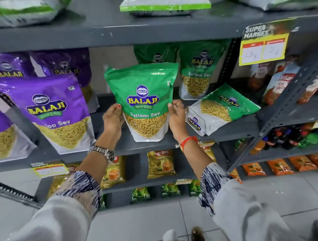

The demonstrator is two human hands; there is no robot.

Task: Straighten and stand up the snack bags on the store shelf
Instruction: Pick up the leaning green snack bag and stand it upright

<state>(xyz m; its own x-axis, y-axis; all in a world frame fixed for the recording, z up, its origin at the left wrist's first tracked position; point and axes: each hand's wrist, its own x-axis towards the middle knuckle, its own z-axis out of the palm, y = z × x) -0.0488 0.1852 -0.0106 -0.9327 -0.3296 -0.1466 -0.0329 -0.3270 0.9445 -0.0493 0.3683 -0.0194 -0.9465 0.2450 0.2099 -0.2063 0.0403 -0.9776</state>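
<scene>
A green Ratlami Sev bag (144,94) stands upright at the front of the grey shelf (227,131). My left hand (113,118) grips its left edge and my right hand (176,115) grips its right edge. To the right, a second green bag (222,108) lies fallen on its back, tilted, with its base toward me. Behind it a third green bag (198,74) stands upright at the back, and another green bag (155,54) is partly hidden behind the held one. Purple sev bags (54,112) lean at the left of the same shelf.
A yellow price tag (263,46) hangs from the upper shelf edge. White and green packs (165,2) lie on the top shelf. An angled grey upright (282,107) separates a neighbouring rack with red packets and bottles. Lower shelves hold small yellow and green packets.
</scene>
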